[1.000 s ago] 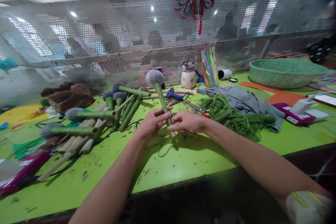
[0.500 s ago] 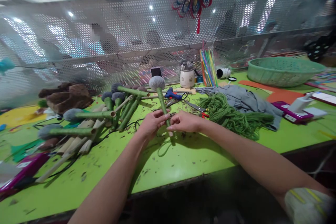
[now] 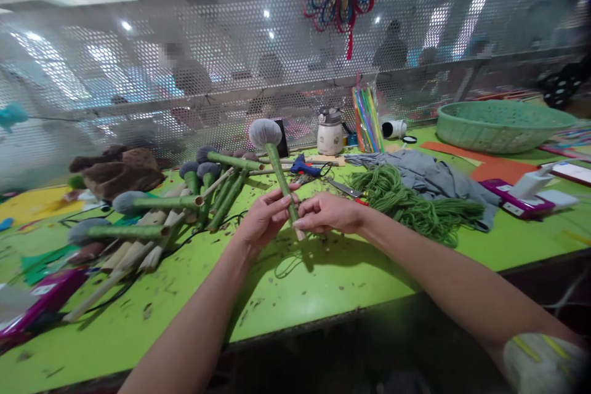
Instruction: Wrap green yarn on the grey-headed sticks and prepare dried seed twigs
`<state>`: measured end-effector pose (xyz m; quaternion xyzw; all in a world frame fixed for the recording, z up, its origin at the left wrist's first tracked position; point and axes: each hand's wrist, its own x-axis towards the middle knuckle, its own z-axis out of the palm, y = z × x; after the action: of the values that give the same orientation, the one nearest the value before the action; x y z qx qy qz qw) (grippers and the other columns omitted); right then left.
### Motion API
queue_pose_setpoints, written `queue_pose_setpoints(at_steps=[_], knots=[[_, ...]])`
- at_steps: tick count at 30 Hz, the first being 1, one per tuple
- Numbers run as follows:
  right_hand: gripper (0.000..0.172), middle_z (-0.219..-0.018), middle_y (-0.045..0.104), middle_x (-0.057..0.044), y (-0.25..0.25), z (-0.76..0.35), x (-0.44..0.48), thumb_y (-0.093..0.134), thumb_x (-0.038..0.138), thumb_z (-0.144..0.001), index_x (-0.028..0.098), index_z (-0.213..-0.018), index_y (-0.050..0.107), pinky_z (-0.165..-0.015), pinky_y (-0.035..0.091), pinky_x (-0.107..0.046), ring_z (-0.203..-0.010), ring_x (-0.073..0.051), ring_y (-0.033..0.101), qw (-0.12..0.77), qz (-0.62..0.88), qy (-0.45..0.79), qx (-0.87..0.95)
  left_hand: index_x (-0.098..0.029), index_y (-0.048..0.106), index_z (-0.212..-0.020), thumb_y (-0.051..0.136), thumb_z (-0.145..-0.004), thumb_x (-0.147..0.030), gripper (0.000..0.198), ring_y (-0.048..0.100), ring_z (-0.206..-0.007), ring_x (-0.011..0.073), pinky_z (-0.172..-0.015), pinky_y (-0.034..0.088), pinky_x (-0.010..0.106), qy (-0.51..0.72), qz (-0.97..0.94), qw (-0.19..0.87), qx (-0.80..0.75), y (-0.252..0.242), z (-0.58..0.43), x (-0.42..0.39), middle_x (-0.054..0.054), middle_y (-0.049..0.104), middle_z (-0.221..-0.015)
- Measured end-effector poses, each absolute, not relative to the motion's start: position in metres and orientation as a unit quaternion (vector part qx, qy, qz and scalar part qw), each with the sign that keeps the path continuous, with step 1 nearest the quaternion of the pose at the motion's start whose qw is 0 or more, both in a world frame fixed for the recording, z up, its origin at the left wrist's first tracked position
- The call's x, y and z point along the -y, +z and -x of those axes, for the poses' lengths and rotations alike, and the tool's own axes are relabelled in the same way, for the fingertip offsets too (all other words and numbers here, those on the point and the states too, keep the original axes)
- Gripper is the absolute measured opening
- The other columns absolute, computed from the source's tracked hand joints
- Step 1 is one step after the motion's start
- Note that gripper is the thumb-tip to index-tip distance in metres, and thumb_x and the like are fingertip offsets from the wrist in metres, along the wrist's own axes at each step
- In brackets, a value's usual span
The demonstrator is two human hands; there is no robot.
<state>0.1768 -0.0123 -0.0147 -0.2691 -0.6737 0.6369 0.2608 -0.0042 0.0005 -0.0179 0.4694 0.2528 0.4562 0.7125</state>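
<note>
My left hand and my right hand both pinch a green-wrapped stick just above the lime green table. The stick leans up and to the left and ends in a round grey padded head; its bare lower end pokes out below my fingers. A thin green yarn loop hangs from the stick onto the table. To the left lies a pile of similar finished sticks with grey heads, on top of bare bamboo tubes.
A heap of green yarn and grey cloth lie right of my hands. Behind are scissors, a blue glue gun, a white jar, coloured straws, a green basket, brown fur. A perforated metal screen backs the table.
The stick has tilted further left and its grey head has risen a little. My hands stay at the same spot, fingers shifting on the wrapped shaft.
</note>
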Motion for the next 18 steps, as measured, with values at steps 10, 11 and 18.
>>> queue_pose_setpoints(at_steps=[10, 11, 18], knots=[[0.027, -0.044, 0.038, 0.008, -0.022, -0.174, 0.008, 0.067, 0.037, -0.071, 0.012, -0.062, 0.061, -0.042, 0.016, -0.022, -0.041, -0.004, 0.026, 0.253, 0.394, 0.497, 0.731, -0.01, 0.07, -0.086, 0.08, -0.059, -0.016, 0.03, 0.064, -0.066, 0.0133, -0.064, 0.05, 0.024, 0.451, -0.466, 0.674, -0.354, -0.032, 0.0, -0.012, 0.003, 0.067, -0.072], [0.029, -0.043, 0.038, 0.008, -0.022, -0.174, 0.008, 0.068, 0.039, -0.071, 0.012, -0.062, 0.061, -0.042, 0.016, -0.022, -0.041, -0.004, 0.026, 0.251, 0.385, 0.511, 0.726, -0.011, 0.07, -0.088, 0.08, -0.059, -0.016, 0.031, 0.064, -0.066, 0.0134, -0.065, 0.05, 0.024, 0.45, -0.466, 0.676, -0.35, -0.031, 0.0, -0.011, 0.003, 0.067, -0.072], [0.035, -0.042, 0.036, 0.009, -0.017, -0.177, 0.011, 0.07, 0.045, -0.071, 0.012, -0.064, 0.057, -0.041, 0.014, -0.022, -0.039, -0.003, 0.024, 0.243, 0.299, 0.627, 0.677, -0.012, 0.069, -0.098, 0.076, -0.066, -0.014, 0.034, 0.064, -0.067, 0.013, -0.068, 0.049, 0.025, 0.438, -0.469, 0.705, -0.302, -0.019, 0.003, -0.003, 0.003, 0.068, -0.075]])
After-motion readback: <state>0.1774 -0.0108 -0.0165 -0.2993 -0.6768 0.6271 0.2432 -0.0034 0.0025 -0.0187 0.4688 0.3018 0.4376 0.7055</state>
